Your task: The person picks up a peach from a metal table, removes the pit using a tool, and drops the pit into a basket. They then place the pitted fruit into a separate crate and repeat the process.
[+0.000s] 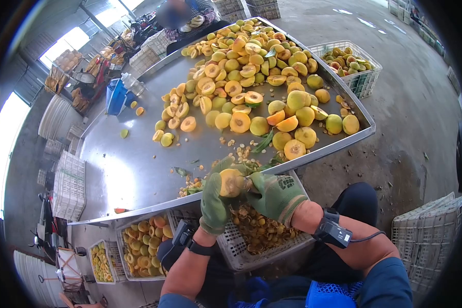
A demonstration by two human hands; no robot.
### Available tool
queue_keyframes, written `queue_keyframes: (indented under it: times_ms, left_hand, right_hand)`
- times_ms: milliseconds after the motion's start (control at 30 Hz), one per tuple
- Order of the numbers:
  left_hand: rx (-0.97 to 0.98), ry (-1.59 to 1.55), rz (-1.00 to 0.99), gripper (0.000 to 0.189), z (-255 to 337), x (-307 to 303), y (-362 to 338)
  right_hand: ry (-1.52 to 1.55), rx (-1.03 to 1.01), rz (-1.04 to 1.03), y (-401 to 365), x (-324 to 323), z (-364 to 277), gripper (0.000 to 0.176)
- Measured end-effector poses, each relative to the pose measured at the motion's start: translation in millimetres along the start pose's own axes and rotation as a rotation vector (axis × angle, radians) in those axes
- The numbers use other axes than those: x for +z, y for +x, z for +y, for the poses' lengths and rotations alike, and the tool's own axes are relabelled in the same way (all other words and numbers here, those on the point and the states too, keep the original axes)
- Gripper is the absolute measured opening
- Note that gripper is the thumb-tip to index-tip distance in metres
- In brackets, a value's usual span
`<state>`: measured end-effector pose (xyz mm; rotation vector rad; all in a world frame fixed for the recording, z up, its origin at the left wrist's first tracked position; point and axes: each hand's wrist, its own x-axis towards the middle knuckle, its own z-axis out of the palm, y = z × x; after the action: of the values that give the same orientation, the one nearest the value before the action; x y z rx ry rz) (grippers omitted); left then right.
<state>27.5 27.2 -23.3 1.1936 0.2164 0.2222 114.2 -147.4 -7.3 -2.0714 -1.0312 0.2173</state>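
In my left hand (pixel 214 204), gloved in green, is a yellow peach half (pixel 231 183), its cut face turned up toward the camera. My right hand (pixel 276 195), in a matching green glove, is closed close against the fruit's right side; a small dark thing shows at its fingertips, too small to name. Both hands are above the near edge of the metal table (pixel 159 169). Below them is a white crate (pixel 236 254) holding pits and scraps (pixel 264 231). Loose pits (pixel 239 153) and green leaves (pixel 263 142) lie on the table just beyond my hands.
Halved and whole peaches (pixel 239 122) are heaped across the table. A crate of fruit (pixel 362 84) stands at its right, others (pixel 146 246) at lower left. Stacked crates (pixel 426 236) are at right. A co-worker (pixel 192 20) sits at the far edge, near a blue container (pixel 117 96).
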Motion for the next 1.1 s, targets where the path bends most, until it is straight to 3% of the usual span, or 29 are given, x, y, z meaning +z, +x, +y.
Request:
queue_keyframes:
  times_ms: [167,267,567,767,867,967,1100]
  left_hand:
    - [0.050,0.006,-0.002,0.054,-6,6,-3]
    - [0.145,0.247,-0.002,0.049,0,12,-4]
    - [0.132,0.289,0.129,0.040,-2,22,-13]
    - [0.378,0.420,0.144,0.036,-15,18,-12]
    - [0.405,0.468,0.180,0.035,-18,18,-14]
    - [0.314,0.448,0.203,0.038,-15,22,-20]
    - [0.407,0.442,0.164,0.036,-17,28,-19]
  right_hand:
    - [0.014,0.020,-0.015,-4,-1,-7,0.026]
    - [0.052,0.033,-0.040,-4,8,-4,0.028]
    - [0.087,0.131,-0.119,-7,16,-14,0.033]
    - [0.135,0.170,-0.112,-11,22,-20,0.032]
    - [0.174,0.189,-0.106,-13,23,-21,0.029]
    - [0.211,0.209,-0.120,-16,14,-26,0.028]
    - [0.273,0.228,-0.199,-19,8,-27,0.026]
